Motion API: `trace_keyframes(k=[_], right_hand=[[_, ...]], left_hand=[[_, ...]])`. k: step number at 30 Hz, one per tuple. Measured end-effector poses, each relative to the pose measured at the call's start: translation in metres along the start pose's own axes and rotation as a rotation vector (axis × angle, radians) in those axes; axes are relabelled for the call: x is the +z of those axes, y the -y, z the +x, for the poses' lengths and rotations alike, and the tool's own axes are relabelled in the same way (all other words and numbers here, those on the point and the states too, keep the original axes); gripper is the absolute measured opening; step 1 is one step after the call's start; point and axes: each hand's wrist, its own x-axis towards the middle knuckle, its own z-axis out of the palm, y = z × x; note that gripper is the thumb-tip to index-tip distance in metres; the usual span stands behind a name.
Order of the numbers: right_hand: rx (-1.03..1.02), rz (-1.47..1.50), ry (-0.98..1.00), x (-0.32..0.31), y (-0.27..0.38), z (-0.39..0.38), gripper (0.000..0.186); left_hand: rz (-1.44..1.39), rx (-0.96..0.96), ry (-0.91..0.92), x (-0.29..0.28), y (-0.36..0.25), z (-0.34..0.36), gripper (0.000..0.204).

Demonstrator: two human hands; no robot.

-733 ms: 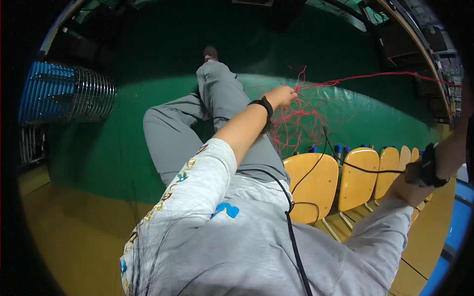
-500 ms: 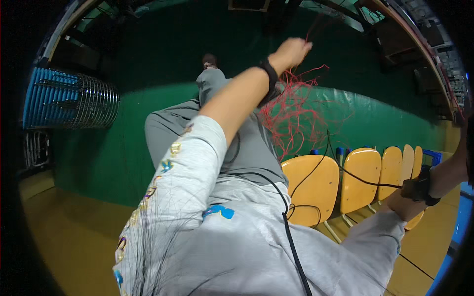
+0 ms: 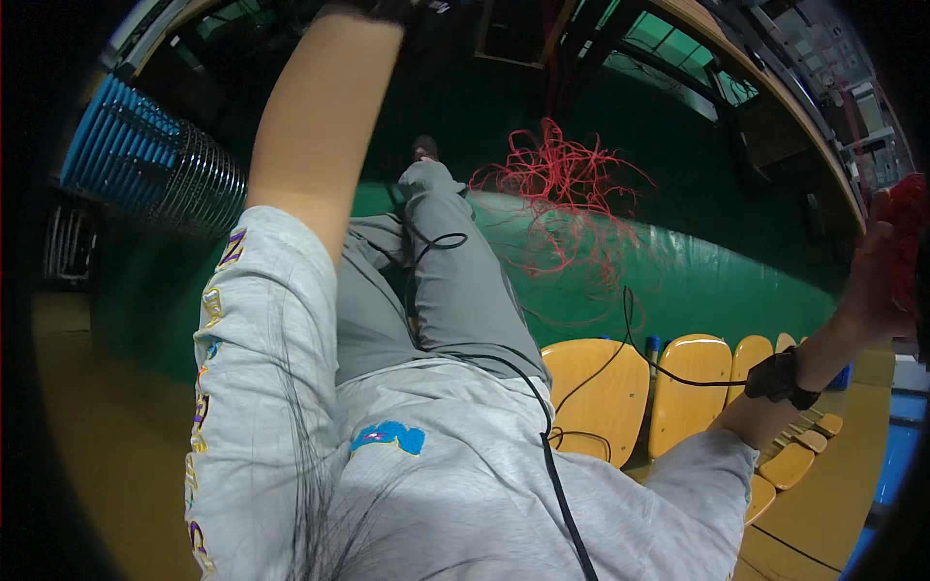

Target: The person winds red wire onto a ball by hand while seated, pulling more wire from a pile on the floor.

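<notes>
Since the earlier frames my left arm has swung much higher, and its hand has now passed out of the top edge of the view, so I cannot tell whether that hand is open or closed. With it, the tangle of red string has risen off my lap and hangs in the air above my outstretched leg, well clear of the yellow seats. My right hand is out at the right edge, raised, its fingers wrapped around a red bundle of the same string. A black band sits on that wrist. A black cable runs across my grey sweatshirt and over the seat backs.
</notes>
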Motion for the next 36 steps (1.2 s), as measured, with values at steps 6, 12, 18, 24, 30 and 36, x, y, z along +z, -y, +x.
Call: trace_keyframes(k=[6,12,18,24,30,36], right_hand=[[0.038,0.063,-0.081,0.015,-0.035,-0.003,0.085],[0.159,0.237,-0.118,0.029,-0.025,0.002,0.085],[-0.043,0.064,-0.232,0.042,0.036,-0.027,0.083],[-0.027,-0.049,-0.233,-0.006,0.139,-0.1,0.083],[-0.198,-0.186,-0.43,0.007,0.169,-0.162,0.086],[-0.299,-0.121,-0.449,0.004,0.196,-0.21,0.085]], left_hand=[[0.633,-0.049,0.297,-0.109,0.108,-0.102,0.049],[0.947,-0.549,0.35,-0.153,0.164,-0.211,0.027],[-0.022,-1.243,-0.228,-0.145,0.192,-0.327,0.06],[-0.614,-1.687,-0.277,-0.151,0.217,-0.414,0.081],[-0.618,-1.292,0.197,-0.104,0.232,-0.288,0.071],[-0.891,-0.718,0.518,0.003,0.111,-0.156,0.064]])
